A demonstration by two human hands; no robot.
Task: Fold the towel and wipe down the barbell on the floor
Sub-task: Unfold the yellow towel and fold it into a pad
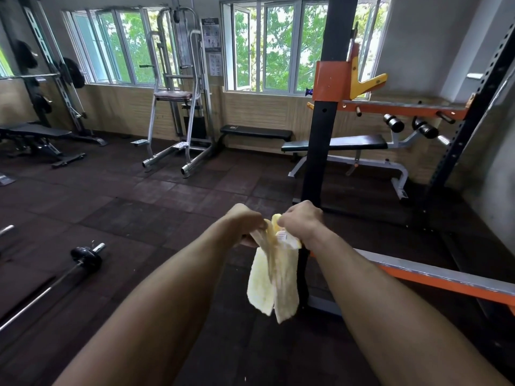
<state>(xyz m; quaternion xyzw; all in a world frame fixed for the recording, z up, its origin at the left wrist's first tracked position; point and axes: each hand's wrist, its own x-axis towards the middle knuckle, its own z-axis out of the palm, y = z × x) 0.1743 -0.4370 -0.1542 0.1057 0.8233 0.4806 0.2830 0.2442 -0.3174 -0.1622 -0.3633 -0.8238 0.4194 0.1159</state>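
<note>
Yellow towel (271, 277) hanging | left hand (245, 222) pinching | right hand (301, 221) gripping

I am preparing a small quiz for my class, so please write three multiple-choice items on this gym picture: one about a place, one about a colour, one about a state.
1. Where does the barbell lie?
A. On the floor to the person's left
B. On the orange rack
C. On the flat bench

2. What colour is the towel?
A. Dark blue
B. Pale yellow
C. Red

3. How is the towel held?
A. It lies spread on the floor
B. Both hands grip its top and it hangs down
C. It is draped over the barbell

Answers:
1 A, the bar rests on the dark floor tiles at lower left.
2 B, the cloth is pale yellow.
3 B, the left hand and right hand pinch the top edge.
</note>
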